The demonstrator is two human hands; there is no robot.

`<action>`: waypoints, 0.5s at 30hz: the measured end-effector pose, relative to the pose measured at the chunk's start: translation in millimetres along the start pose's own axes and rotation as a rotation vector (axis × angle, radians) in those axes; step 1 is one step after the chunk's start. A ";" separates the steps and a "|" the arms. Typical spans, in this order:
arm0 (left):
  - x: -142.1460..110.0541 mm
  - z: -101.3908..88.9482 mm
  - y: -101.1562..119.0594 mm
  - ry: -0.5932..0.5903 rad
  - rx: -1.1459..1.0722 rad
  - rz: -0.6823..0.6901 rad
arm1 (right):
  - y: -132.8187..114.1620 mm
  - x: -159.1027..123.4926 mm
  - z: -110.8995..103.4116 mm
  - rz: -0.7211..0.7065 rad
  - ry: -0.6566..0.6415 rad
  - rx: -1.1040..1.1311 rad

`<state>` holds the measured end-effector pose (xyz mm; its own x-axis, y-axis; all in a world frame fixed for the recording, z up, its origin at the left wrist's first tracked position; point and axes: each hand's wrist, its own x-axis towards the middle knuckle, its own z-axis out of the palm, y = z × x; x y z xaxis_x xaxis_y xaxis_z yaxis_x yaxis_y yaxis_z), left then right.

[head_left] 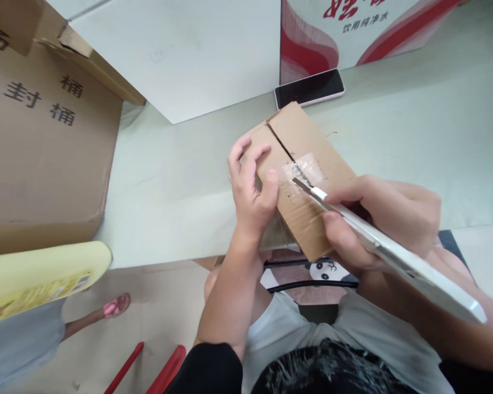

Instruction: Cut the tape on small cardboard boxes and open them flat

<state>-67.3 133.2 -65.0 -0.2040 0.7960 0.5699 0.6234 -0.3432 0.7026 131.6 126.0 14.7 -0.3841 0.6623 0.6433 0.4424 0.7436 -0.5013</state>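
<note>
A small brown cardboard box (308,148) lies at the near edge of the pale green table (414,120), its top flaps joined by clear tape (306,169). My left hand (250,186) presses on the box's left side, fingers curled over the flap and thumb on top. My right hand (382,219) grips a white utility knife (394,249). The knife's blade tip rests on the taped seam at the middle of the box top.
A phone (309,88) lies face up just behind the box. A red-and-white carton (353,27) stands at the back, a large brown carton (36,137) at the left. A yellow package (36,273) and another person's sandalled foot (115,305) are at lower left.
</note>
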 end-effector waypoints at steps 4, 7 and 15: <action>-0.3 0.8 1.4 0.018 0.027 0.007 | 1.3 1.2 -0.1 -0.019 -0.012 0.001; -0.7 1.0 1.3 0.020 0.037 0.006 | 0.6 3.3 -2.0 -0.029 -0.042 -0.010; -1.4 2.2 0.0 0.041 0.055 0.020 | 0.5 4.6 -3.7 -0.039 -0.056 -0.036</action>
<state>-65.3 133.1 -66.8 -0.2209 0.7675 0.6017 0.6682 -0.3303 0.6666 133.0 129.1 19.5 -0.4456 0.6379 0.6281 0.4551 0.7656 -0.4547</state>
